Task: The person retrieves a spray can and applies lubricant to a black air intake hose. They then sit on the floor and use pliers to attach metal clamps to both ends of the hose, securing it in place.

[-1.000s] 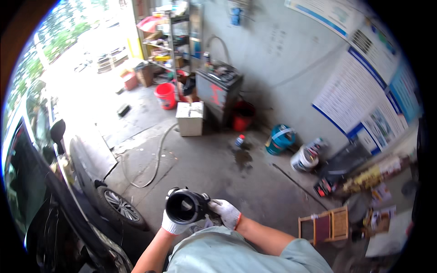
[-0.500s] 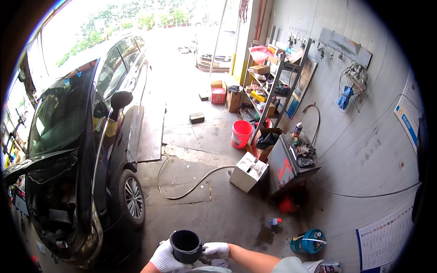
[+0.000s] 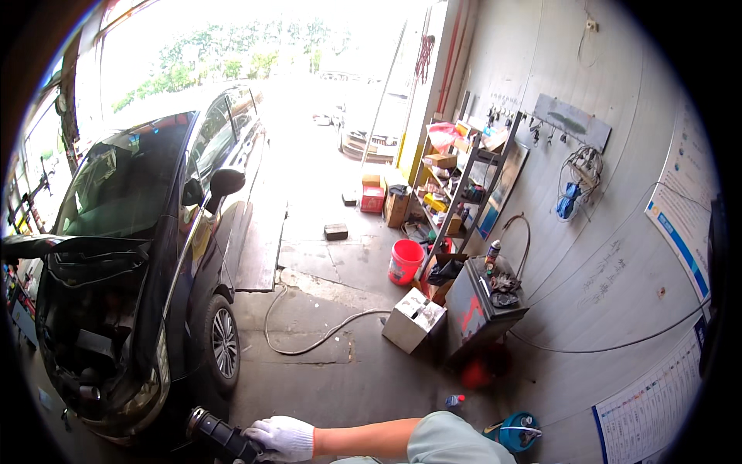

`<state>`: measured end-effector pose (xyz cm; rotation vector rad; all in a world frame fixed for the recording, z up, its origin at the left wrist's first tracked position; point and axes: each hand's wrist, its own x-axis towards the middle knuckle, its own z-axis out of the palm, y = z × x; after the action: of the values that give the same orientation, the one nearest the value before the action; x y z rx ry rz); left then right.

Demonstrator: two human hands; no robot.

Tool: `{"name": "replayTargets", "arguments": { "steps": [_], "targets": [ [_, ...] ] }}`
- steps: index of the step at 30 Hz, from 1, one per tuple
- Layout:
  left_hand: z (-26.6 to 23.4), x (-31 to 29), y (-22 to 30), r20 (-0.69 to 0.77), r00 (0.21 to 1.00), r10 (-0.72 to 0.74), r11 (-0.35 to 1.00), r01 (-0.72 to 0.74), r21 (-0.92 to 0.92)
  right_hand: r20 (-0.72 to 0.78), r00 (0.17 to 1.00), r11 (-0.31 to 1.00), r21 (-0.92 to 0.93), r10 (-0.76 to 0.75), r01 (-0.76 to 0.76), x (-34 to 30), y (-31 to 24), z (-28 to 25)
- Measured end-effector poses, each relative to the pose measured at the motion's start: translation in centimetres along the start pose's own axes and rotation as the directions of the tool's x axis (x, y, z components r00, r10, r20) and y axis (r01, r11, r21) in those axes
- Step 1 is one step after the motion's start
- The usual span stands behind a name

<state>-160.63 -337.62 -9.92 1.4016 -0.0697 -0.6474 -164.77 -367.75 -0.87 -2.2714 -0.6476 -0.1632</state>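
My right hand (image 3: 284, 438), in a white knit glove, reaches leftward across the lower edge. Its fingers are closed on the near end of a black tubular part (image 3: 220, 435). The part looks like a ribbed plastic duct, and its rounded far end points up and left toward the front of the car. The lower edge of the view cuts off some of it. My left hand is not in view. The dark car (image 3: 174, 286) stands at the left with its bonnet raised, and the engine bay (image 3: 97, 340) is exposed.
A red bucket (image 3: 406, 261), a white box (image 3: 414, 321) and a grey cabinet (image 3: 481, 301) stand right of centre. A hose (image 3: 309, 348) lies across the floor. Loaded shelving (image 3: 471, 174) stands by the right wall. A teal container (image 3: 516, 431) and a small bottle (image 3: 454, 400) are near my right arm.
The black part has moved left and tipped sideways, so its open mouth no longer faces me. My right hand moved left with it. My left hand has left the view.
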Motion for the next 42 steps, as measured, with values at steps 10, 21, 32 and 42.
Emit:
{"name": "replayTargets", "arguments": {
  "steps": [10, 21, 32, 42],
  "targets": [
    [-12.6, -22.1, 6.2, -0.167, 0.913, 0.371, 0.906, -0.396, -0.149, 0.033, 0.940, 0.938, 0.083, -0.340, 0.336, 10.9, -17.2, 18.3],
    [-34.6, -32.4, 8.6, -0.393, 0.870, 0.298, 0.946, -0.214, 0.244, 0.635, 0.769, 0.496, 0.694, -0.078, -0.522, 23.7, -25.3, 38.0],
    [-63.1, -31.3, 11.1, -0.676, 0.665, 0.316, 0.917, -0.032, 0.396, 0.633, 0.720, 0.733, 0.628, -0.285, -0.261, 53.0, -30.7, 58.7],
    [-85.2, -28.8, 18.6, -0.857, 0.447, 0.257, 0.920, -0.384, 0.076, 0.595, 0.638, 0.706, 0.699, -0.488, -0.111, 80.0, -40.0, 71.5]
  ]
}}
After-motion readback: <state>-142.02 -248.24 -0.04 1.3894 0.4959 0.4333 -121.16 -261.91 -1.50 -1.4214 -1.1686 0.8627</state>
